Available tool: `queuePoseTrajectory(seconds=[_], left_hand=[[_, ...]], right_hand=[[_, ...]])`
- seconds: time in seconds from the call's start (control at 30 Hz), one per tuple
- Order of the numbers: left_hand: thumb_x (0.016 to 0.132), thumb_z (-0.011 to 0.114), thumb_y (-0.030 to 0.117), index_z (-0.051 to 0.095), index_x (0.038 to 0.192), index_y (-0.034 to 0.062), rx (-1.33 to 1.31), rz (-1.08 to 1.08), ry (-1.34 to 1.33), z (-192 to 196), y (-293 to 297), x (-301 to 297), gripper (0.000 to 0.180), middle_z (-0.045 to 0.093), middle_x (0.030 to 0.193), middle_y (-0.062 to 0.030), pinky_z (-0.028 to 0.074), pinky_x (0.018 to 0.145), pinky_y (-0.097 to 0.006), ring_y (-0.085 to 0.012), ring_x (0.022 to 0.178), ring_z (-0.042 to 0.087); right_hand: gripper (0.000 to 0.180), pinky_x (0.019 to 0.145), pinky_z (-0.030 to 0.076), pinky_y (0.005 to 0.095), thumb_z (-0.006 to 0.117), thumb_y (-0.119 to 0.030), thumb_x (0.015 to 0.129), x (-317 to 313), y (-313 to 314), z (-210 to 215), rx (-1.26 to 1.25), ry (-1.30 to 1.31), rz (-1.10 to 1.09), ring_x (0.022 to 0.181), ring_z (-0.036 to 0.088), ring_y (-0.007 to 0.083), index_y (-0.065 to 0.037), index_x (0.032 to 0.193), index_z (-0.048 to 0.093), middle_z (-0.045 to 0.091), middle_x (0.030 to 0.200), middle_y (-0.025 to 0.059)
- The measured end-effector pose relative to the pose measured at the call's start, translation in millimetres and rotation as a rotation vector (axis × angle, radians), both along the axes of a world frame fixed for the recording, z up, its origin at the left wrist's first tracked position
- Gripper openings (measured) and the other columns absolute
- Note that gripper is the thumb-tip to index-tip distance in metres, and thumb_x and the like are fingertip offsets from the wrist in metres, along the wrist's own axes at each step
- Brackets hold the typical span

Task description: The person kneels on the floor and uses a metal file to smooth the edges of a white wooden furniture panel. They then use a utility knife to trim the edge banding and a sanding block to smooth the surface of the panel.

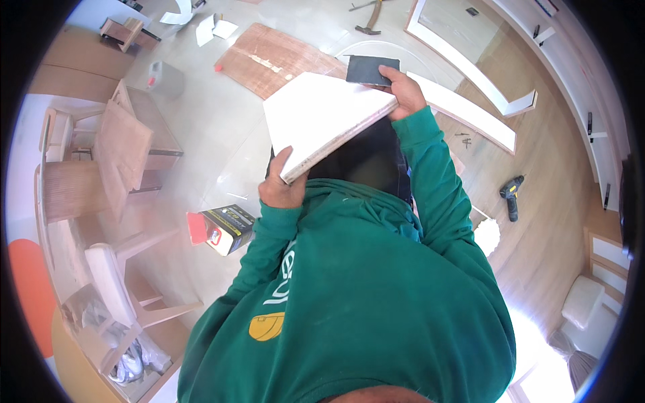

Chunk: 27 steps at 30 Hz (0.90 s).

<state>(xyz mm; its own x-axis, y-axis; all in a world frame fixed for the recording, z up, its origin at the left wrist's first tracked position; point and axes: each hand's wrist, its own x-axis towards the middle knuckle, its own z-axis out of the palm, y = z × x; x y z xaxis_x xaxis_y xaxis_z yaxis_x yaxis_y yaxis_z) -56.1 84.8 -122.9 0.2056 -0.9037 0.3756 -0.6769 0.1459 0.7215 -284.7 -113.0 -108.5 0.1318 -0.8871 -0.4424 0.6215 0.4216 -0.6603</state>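
A white board (329, 111) with a bare, rough long edge lies tilted over my lap. My left hand (282, 187) grips its near left corner, thumb on top and fingers underneath. At the far right end, my right hand (407, 95) is closed on a dark grey rectangular sheet that looks like sandpaper (368, 69), thumb on its upper face. The sandpaper sits just beyond the board's far edge. My right hand is also right beside the board's right corner; whether its hidden fingers touch the board I cannot tell.
A reddish wood panel (269, 57) lies ahead, with a hammer (369, 23) farther off. White-edged strips (470, 114) and a cordless drill (512, 196) are on the floor at right. An open box (228, 228), a plastic jug (166, 79) and wooden furniture (138, 134) stand at left.
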Motion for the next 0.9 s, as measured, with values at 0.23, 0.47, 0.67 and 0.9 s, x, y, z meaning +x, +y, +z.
queuePoseTrajectory(seconds=[0.23, 0.47, 0.67, 0.9], left_hand=[[0.070, 0.083, 0.010, 0.069, 0.113, 0.0108, 0.437, 0.154, -0.403, 58, -19, 30, 0.045, 0.072, 0.093, -0.0139, 0.055, 0.072, -0.036, -0.0287, 0.082, 0.071], [0.072, 0.082, 0.010, 0.069, 0.115, 0.0074, -0.400, -0.374, -0.324, 64, -100, 36, 0.045, 0.068, 0.110, -0.0227, 0.053, 0.084, -0.036, -0.0308, 0.098, 0.069], [0.082, 0.070, -0.002, 0.063, 0.117, -0.0035, -0.279, -0.463, 0.151, 53, -146, -12, 0.035, 0.068, 0.111, -0.0207, 0.052, 0.089, -0.033, -0.0247, 0.103, 0.067], [0.078, 0.067, -0.003, 0.060, 0.124, 0.0002, -0.276, -0.503, 0.032, 68, -173, -40, 0.046, 0.064, 0.119, -0.0185, 0.050, 0.091, -0.033, -0.0249, 0.108, 0.064]], right_hand=[[0.043, 0.093, 0.054, 0.0498, 0.042, -0.017, 0.100, 21, -5, 26, -0.041, -0.061, -0.053, 0.105, 0.062, 0.0388, 0.011, 0.132, 0.035, 0.052, 0.124, 0.0282], [0.039, 0.100, 0.047, 0.0529, 0.036, -0.020, 0.102, 9, -31, 27, -0.212, -0.211, -0.170, 0.111, 0.058, 0.0402, 0.006, 0.131, 0.039, 0.051, 0.129, 0.0240], [0.035, 0.109, 0.037, 0.0534, 0.044, -0.004, 0.096, -41, 8, 51, -0.768, 0.259, -0.519, 0.125, 0.050, 0.0327, 0.000, 0.132, 0.045, 0.054, 0.132, 0.0132], [0.066, 0.106, 0.031, 0.0555, 0.057, 0.002, 0.074, -10, 24, 58, -1.292, 1.627, -0.205, 0.132, 0.040, 0.0334, -0.017, 0.137, 0.051, 0.047, 0.143, 0.0080]])
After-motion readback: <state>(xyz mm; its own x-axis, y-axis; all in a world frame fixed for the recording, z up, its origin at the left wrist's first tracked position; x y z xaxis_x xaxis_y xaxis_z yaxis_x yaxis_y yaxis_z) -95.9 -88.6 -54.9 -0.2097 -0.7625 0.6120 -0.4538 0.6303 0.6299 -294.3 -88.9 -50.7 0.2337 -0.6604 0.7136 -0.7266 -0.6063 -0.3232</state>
